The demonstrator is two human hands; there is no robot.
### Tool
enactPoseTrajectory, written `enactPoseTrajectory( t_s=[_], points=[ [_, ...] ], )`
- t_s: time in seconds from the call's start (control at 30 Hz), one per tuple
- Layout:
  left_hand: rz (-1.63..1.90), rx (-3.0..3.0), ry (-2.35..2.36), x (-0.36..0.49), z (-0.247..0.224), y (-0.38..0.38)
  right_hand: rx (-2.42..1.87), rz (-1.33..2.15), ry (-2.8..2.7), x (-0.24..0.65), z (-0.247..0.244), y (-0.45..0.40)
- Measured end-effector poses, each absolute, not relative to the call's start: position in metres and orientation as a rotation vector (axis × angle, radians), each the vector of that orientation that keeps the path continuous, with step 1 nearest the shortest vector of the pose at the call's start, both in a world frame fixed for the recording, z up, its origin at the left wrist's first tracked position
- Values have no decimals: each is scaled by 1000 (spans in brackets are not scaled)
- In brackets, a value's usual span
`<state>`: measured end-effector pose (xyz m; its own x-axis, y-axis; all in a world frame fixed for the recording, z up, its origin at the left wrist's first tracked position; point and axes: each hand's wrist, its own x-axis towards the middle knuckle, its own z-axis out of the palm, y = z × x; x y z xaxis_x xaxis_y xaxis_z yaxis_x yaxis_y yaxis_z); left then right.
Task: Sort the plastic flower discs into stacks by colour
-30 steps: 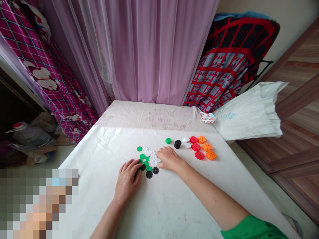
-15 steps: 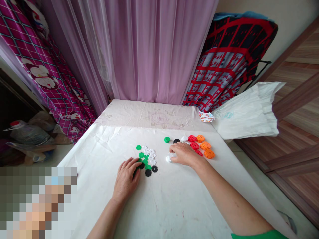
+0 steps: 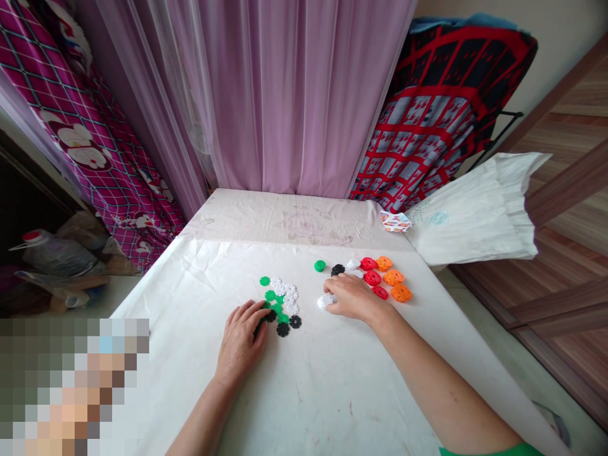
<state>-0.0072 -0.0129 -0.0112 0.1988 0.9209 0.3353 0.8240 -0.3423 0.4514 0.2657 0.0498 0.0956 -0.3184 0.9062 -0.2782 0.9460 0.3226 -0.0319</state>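
My right hand (image 3: 354,296) has its thumb and fingers closed on a small stack of white snowflake discs (image 3: 325,301), low over the table. On the table's left, my left hand (image 3: 244,329) lies with fingers stretched out at the edge of a loose pile. Green discs (image 3: 270,296), white discs (image 3: 287,293) and black discs (image 3: 283,329) make up this pile; some dark and green ones are partly under my left fingers. Beyond my right hand sit a green stack (image 3: 320,266), a black stack (image 3: 337,270), a white stack (image 3: 353,264), several red stacks (image 3: 372,278) and orange stacks (image 3: 394,277).
A white cloth covers the table (image 3: 304,380). At its far right corner lie a small patterned paper piece (image 3: 396,221) and a large white bag (image 3: 479,212). Purple curtains (image 3: 289,95) hang behind. A plastic bottle (image 3: 57,253) stands at the left, off the table.
Both hands keep nearly the same places. The view has shifted slightly, and the white discs in my right hand look a little more tilted.
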Motion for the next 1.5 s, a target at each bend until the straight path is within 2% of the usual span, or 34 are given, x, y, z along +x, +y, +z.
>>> enactPoseTrajectory(
  t_s=[0.27,0.5,0.73,1.17,1.5],
  points=[
    [849,2270,1697,-6,-10,-13,1563,-224,2568,230,93,40],
    [860,2271,1686,-6,-10,-13,1688,-227,2408,184,76,34],
    [855,2268,1674,-6,-9,-13,1745,-285,2322,163,79,36],
    [856,2257,1683,-6,-10,-14,2001,-239,2246,263,108,47],
    [873,2267,1685,-6,-10,-13,1915,-238,2283,260,88,41]
  ],
)
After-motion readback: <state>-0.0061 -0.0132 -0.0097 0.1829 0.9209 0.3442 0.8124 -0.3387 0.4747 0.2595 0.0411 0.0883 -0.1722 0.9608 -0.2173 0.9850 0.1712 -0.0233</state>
